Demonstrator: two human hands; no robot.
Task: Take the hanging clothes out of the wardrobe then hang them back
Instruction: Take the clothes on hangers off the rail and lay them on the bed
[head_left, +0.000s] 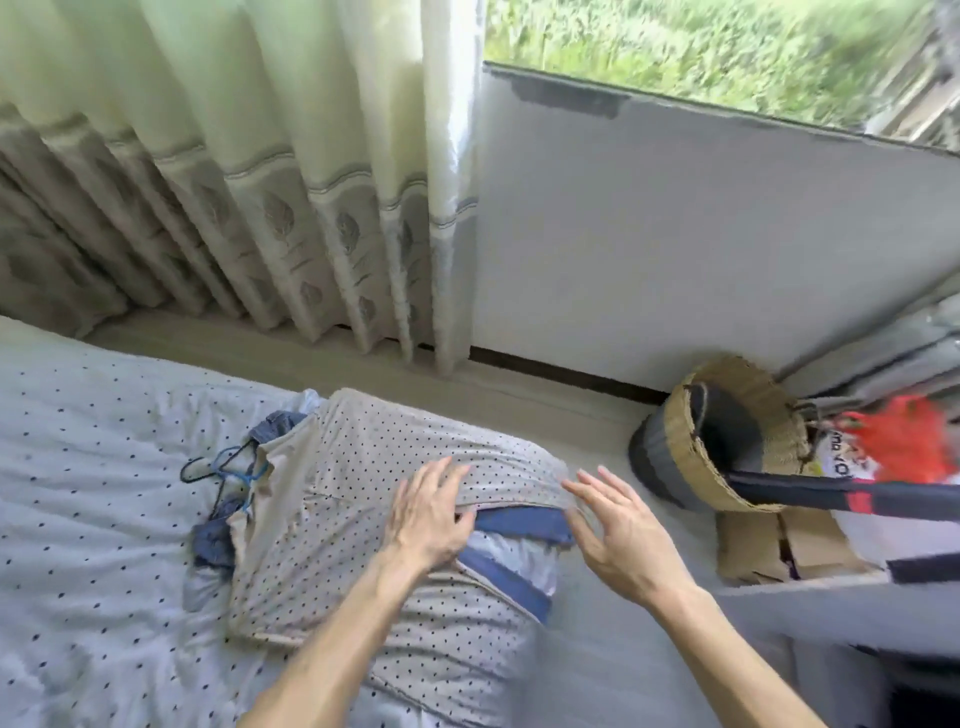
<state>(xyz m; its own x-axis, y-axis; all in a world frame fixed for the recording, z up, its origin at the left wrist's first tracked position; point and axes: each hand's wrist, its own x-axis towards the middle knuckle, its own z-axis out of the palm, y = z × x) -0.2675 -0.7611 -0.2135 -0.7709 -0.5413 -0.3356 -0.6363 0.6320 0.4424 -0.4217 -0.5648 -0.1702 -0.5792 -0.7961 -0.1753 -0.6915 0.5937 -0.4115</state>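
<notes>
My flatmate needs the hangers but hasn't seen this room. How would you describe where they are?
On the bed beside the curtained window lies a pile of clothes, dotted beige shirt on top. At its left end, hanger hooks poke out: thin blue and dark loops against the pale sheet.

Beige dotted cloth garment (337, 441): soft, matt, finely creased. It lies on a blue cloth garment (519, 519) of coarser, denim-like weave. Thin blue hangers (234, 470): smooth (plastic or coated wire, not distinguishable). White dotted bedsheet (93, 467): matt, rumpled fabric. Cream pleated fabric curtain (260, 130): slight sheen along its outermost fold. Round woven straw basket (680, 431): rough, fibrous, with dark matt cloth lining (727, 426). Brown cardboard box (753, 540): dull, papery. Grey wall panel (675, 234): smooth, matt.
</notes>
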